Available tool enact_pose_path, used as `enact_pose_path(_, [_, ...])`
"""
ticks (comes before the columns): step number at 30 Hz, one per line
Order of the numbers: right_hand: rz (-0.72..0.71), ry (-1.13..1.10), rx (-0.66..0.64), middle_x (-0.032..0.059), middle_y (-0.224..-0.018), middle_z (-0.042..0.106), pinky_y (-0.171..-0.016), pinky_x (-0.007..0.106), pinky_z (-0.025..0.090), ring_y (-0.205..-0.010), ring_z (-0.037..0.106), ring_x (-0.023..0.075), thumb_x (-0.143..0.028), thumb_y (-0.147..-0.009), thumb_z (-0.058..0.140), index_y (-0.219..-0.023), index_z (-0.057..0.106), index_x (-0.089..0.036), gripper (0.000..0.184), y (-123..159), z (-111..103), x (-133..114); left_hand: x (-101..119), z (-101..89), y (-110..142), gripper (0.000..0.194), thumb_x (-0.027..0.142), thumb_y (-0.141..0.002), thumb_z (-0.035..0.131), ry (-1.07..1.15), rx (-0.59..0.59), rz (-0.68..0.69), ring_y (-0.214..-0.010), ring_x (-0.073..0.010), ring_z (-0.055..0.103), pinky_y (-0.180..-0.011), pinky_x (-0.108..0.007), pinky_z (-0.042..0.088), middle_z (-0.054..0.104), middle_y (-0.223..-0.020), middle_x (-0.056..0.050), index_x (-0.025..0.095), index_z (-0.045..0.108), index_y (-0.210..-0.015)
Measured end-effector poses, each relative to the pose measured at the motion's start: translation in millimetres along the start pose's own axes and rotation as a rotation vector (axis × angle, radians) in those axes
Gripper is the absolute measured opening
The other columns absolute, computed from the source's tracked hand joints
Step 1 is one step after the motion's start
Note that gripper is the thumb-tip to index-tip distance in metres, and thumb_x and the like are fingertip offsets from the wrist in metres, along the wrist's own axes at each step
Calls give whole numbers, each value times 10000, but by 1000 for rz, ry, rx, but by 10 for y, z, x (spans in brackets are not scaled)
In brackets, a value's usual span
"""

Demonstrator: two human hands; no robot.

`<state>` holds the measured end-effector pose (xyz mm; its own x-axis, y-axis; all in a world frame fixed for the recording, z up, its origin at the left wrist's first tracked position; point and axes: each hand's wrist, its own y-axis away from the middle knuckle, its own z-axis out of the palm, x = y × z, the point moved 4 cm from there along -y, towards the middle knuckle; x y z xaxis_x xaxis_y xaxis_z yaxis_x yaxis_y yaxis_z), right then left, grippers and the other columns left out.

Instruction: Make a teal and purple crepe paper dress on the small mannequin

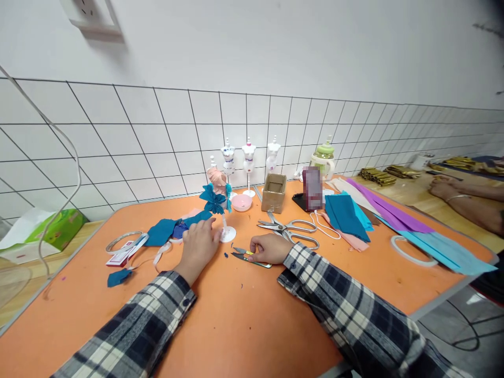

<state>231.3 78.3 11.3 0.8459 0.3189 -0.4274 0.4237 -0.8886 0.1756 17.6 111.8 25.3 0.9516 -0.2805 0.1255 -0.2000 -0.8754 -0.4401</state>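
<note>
My left hand point(200, 244) rests palm down beside the white stand base point(227, 234) of a miniature dress form. Its fingers are loosely bent and apart, next to blue crepe-like fabric point(162, 232); nothing visible is in them. The dress form wears a wrinkled pink top point(218, 178), with teal petal-like pieces point(213, 200) in front of it. My right hand point(270, 248) lies low on the table, its fingers closed on small thread snips point(241, 256) whose blades point left. Tiny dark scraps lie near the blade tips. Behind this hand are large metal scissors point(289, 227).
Behind stand several white miniature dress forms point(249, 157), a pink bowl point(241, 202) and a cardboard box point(274, 193). A phone point(313, 189) leans by a green-lidded bottle point(323, 157). Fabric strips point(394, 207) and a white ring point(409, 251) lie right; another person's hand point(444, 188) is beyond.
</note>
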Motion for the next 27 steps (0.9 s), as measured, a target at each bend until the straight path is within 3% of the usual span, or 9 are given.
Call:
enact_pose_path(4, [-9,-4,13,-20,-821,665,-559,233,268,-725,570,128,-546,-824,676,-950,653,-233,338,3,-3,14,-381,-173,-76,376,281,-934,409,-138,-3,96,-1062,-339,582,-875,-432,396,699,-1087,-147,194,671,-1189])
enact_pose_path(8, [-9,-5,20,-20,-803,659,-554,238,260,-703,560,127,-547,-824,675,-938,652,-235,333,0,4,13,-740,-157,-122,434,376,-940,447,-267,32,131,-1288,-382,443,-947,-493,364,608,-1359,-132,210,606,-1309])
enact_pose_path(11, [-11,-7,27,-17,-799,656,-555,241,256,-702,555,130,-557,-824,670,-936,650,-235,341,-5,13,14,-766,-91,-107,404,371,-930,471,-314,81,58,-1294,-399,419,-923,-522,365,502,-1477,-133,218,645,-1260])
enact_pose_path(16, [-12,-16,55,-12,-805,664,-561,238,261,-711,566,133,-564,-814,677,-934,651,-235,351,-14,36,26,-633,-142,-86,325,333,-939,451,-232,163,25,-1226,-387,467,-955,-553,321,638,-1302,-109,224,752,-881])
enact_pose_path(19, [-8,-11,100,-15,-805,667,-559,237,266,-714,572,131,-556,-824,668,-932,646,-235,339,-26,36,54,-701,-289,-95,352,422,-934,443,27,282,-71,-1120,-344,544,-953,-485,371,694,-1132,-118,205,717,-893])
enact_pose_path(21, [4,3,144,-14,-808,669,-560,238,268,-729,579,135,-534,-844,656,-946,641,-234,317,-36,19,88,-763,-344,-81,381,489,-924,430,316,291,-173,-952,-288,610,-850,-398,448,709,-946,-88,202,676,-870])
enact_pose_path(24, [25,32,207,-7,-818,673,-572,244,273,-760,589,148,-497,-859,656,-957,643,-231,284,-50,-18,144,-716,-315,24,420,614,-867,496,799,181,-308,-759,-221,620,-684,-305,485,680,-788,-18,218,629,-819])
enact_pose_path(27, [28,48,246,-1,-819,667,-587,251,280,-774,590,156,-488,-863,659,-951,645,-231,273,-52,-40,175,-483,-196,235,481,691,-775,593,1260,-17,-418,-668,-196,626,-644,-299,516,676,-738,2,220,620,-864])
